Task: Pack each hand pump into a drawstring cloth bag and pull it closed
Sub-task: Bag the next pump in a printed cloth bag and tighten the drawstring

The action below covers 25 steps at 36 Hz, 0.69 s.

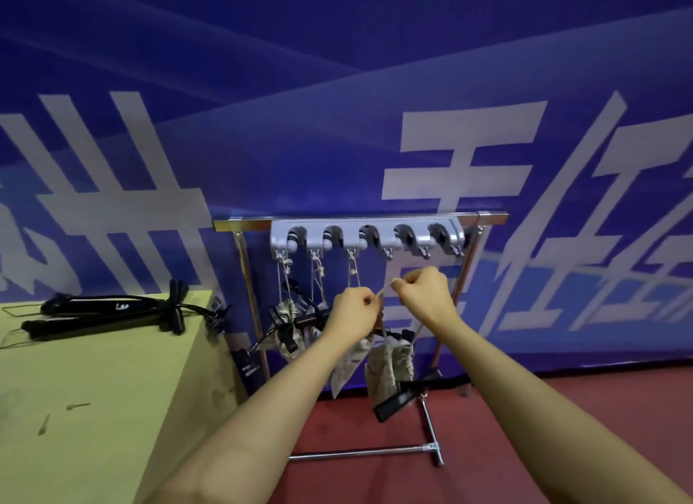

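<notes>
Left hand point(354, 312): raised before the rack, fingers pinching one end of a pale cord point(383, 292).
Right hand point(423, 291): just beside the left, fingers pinching the cord's other end.
Bag point(390, 372): printed cloth, hanging under the hands, black pump parts sticking out at top and bottom.
Rack point(360, 218): metal frame with a grey hook strip; three filled bags point(288, 316) hang from the left hooks.
Tabletop point(86, 383): yellow, at left, bearing two black pumps point(105, 316).
</notes>
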Tool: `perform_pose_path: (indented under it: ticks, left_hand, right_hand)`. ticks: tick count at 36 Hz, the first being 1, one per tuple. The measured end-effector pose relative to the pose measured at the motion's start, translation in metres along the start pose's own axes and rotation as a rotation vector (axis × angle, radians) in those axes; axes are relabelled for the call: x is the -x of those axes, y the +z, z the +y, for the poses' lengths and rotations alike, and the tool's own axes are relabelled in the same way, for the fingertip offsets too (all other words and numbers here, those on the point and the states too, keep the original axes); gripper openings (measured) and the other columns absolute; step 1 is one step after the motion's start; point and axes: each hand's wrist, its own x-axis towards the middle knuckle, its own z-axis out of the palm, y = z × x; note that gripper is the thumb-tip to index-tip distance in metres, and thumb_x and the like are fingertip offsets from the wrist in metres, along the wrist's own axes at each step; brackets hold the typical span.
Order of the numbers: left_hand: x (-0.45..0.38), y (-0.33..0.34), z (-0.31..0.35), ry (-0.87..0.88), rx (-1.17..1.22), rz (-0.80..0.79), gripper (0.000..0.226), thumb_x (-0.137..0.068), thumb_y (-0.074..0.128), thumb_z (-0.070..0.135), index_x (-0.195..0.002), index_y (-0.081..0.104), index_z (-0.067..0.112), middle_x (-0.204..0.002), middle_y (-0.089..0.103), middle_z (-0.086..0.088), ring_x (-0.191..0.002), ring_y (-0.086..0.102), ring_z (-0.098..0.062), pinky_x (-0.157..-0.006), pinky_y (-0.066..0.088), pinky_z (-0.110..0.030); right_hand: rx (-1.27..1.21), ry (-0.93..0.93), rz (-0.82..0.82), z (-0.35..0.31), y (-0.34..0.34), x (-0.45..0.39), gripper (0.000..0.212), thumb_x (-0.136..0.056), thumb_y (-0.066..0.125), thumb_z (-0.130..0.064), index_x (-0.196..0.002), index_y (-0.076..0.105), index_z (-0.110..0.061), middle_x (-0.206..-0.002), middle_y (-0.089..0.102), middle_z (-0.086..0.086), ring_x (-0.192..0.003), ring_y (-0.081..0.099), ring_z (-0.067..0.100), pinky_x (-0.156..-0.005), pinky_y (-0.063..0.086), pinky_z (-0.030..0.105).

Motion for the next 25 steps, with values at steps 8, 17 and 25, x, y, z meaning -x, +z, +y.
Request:
perform_pose_path:
  ticks: [8, 17, 25]
  left_hand:
    - [-0.030, 0.030, -0.007, -0.062, 0.023, -0.117, 0.032, -0.096, 0.051, 0.022, -0.071, 0.062, 0.006, -0.066, 0.066, -0.006, -0.059, 0.064, -0.012, -0.057, 0.050, -0.011]
    - [-0.052, 0.076, -0.018, -0.037, -0.018, -0.177, 0.029, -0.092, 0.055, 0.025, -0.070, 0.063, 0.010, -0.079, 0.071, -0.020, -0.076, 0.069, -0.033, -0.073, 0.057, -0.039]
    - [-0.063, 0.077, -0.019, 0.032, 0.049, 0.012, 0.030, -0.094, 0.051, 0.024, -0.075, 0.063, 0.005, -0.071, 0.067, -0.015, -0.072, 0.063, -0.031, -0.067, 0.048, -0.040]
  right_hand:
    - [0.123, 0.139, -0.038, 0.042, -0.005, -0.021, 0.037, -0.084, 0.057, -0.014, -0.052, 0.045, -0.001, -0.050, 0.036, 0.012, -0.052, 0.031, 0.022, -0.053, 0.030, 0.029]
    - [0.138, 0.246, -0.061, 0.084, -0.012, -0.027, 0.031, -0.083, 0.057, -0.013, -0.056, 0.045, -0.004, -0.054, 0.039, 0.015, -0.056, 0.034, 0.022, -0.056, 0.032, 0.031]
    - [-0.091, 0.154, -0.111, 0.084, -0.001, -0.045, 0.024, -0.087, 0.056, -0.007, -0.066, 0.045, -0.007, -0.060, 0.036, 0.006, -0.060, 0.033, 0.020, -0.058, 0.029, 0.033]
